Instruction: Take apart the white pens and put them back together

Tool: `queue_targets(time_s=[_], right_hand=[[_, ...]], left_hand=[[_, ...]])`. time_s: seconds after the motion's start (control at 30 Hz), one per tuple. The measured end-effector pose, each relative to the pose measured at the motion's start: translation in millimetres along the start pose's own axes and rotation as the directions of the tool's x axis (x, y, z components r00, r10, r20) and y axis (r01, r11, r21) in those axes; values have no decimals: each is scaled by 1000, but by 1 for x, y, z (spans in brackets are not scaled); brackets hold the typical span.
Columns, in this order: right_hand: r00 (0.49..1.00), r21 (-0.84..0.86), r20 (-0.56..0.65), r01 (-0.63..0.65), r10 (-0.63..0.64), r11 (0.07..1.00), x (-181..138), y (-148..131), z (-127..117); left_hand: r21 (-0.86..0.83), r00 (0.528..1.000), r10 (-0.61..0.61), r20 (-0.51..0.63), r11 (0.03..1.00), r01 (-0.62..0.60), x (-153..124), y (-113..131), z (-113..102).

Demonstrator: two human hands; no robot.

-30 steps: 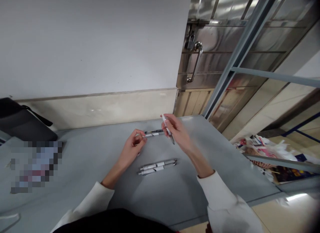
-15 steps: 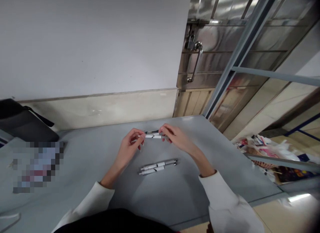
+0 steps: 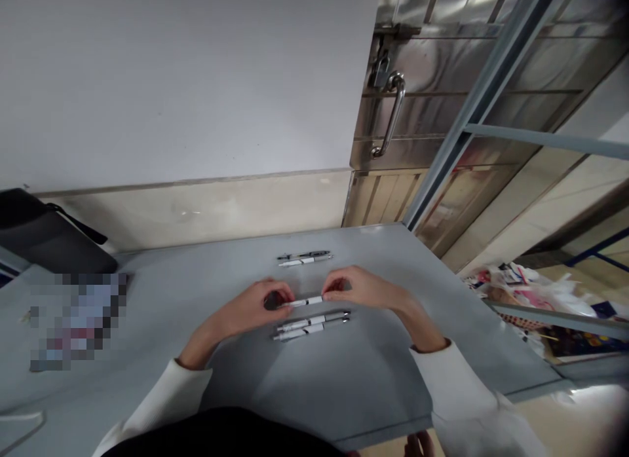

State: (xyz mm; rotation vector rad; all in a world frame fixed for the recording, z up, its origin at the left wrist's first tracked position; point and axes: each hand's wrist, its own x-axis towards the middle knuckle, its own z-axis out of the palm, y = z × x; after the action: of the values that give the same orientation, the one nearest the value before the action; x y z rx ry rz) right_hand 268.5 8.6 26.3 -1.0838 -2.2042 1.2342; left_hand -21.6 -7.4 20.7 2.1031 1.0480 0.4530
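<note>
A white pen [image 3: 308, 301] lies crosswise between my two hands, just above or on the grey table. My left hand [image 3: 260, 305] pinches its left end, and my right hand [image 3: 351, 288] pinches the other end; both tips of the pen are covered by fingers. Just nearer to me, two pens [image 3: 307, 327], white with dark and silver parts, rest side by side on the table. Farther off, a dark pen [image 3: 303, 255] and another white pen [image 3: 302, 262] lie parallel close to each other.
The grey table [image 3: 167, 293] meets a wall behind. At far left sit a black bag [image 3: 49, 237] and a blurred-out item [image 3: 81, 323]. A grey metal post [image 3: 472, 116] rises at the right rear corner, before a padlocked metal door [image 3: 422, 84]. Bagged goods [image 3: 535, 290] lie right.
Both hands have moved toward me with the white pen, from beside the far pens to just beyond the near pair. The far pens are now uncovered.
</note>
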Motion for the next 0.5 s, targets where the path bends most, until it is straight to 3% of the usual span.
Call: queue_targets(time_s=[0.3, 0.5], right_hand=[[994, -63, 90, 63, -58, 996, 1, 1, 1], [995, -55, 96, 17, -11, 998, -2, -5, 1]], left_hand=[[45, 996, 36, 80, 998, -40, 0, 1, 1], [36, 996, 43, 74, 998, -46, -1, 4, 1]])
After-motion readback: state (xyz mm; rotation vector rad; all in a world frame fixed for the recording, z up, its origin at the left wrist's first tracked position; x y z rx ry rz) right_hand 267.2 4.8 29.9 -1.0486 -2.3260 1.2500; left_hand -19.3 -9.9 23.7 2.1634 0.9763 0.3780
